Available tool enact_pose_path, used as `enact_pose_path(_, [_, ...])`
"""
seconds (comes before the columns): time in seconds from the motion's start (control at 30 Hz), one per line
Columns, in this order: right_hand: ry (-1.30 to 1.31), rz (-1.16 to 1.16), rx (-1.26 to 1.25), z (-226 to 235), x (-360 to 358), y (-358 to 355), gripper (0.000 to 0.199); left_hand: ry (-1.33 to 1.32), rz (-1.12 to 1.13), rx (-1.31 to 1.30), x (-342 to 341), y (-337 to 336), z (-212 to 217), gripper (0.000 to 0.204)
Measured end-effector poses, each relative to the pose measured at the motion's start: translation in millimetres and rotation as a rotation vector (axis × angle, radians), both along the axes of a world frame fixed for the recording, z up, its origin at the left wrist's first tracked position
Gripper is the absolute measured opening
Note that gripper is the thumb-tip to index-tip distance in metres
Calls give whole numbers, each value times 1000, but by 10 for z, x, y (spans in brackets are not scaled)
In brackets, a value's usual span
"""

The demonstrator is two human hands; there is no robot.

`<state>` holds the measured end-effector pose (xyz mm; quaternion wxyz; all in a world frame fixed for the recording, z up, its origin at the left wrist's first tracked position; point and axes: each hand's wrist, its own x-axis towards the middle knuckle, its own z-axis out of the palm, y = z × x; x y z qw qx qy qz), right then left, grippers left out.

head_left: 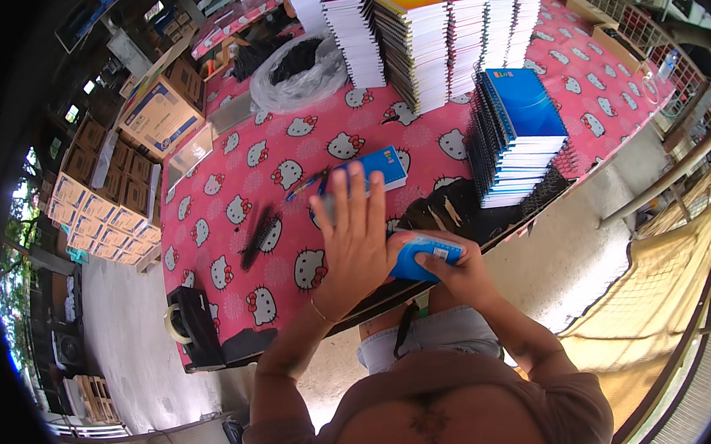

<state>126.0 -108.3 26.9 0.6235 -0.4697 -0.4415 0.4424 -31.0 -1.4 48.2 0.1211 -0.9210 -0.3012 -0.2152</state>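
Note:
My right hand (pixel 454 269) grips a blue notebook (pixel 412 265) at the table's near edge, thumb lying across its cover. Beside it my left hand (pixel 353 243) is raised with the palm flat and fingers stretched out. Its heel is close to the held notebook; whether they touch I cannot tell. Just beyond the left fingertips lies another blue notebook (pixel 384 165), partly covered by that hand. Pens or thin tools (pixel 307 184) rest to its left. Several black binding coils (pixel 260 238) lie left of my left hand.
To the right stands a tall stack of blue spiral notebooks (pixel 520 103). Yellow, red and green notebook stacks (pixel 417 44) rise behind. A plastic bag of black coils (pixel 295 69) sits far left of them. A tape dispenser (pixel 194 326) occupies the near left corner; cartons (pixel 106 194) stand beyond.

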Motion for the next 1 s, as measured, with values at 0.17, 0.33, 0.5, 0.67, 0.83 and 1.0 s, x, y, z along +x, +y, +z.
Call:
enact_pose_path(0.17, [29,14,12,-101,83,55,33,-88,-130,-138,-203,-431,-591,90])
enact_pose_path(0.33, [-4,42,-57,-135,38,11,33,-144,-98,-141,18,-134,-169,91])
enact_pose_path(0.5, [-111,45,9,-293,-6,30,31,-112,-115,-100,-20,-215,-311,91])
enact_pose_path(0.67, [-112,-43,-20,-171,143,128,29,-235,-189,-178,-97,-273,-492,76])
enact_pose_path(0.83, [-324,-5,36,-784,304,321,30,-156,-206,-189,-79,198,-476,35])
enact_pose_path(1.0, [-278,15,1,-735,276,282,31,-61,-256,-251,-78,287,-413,40])
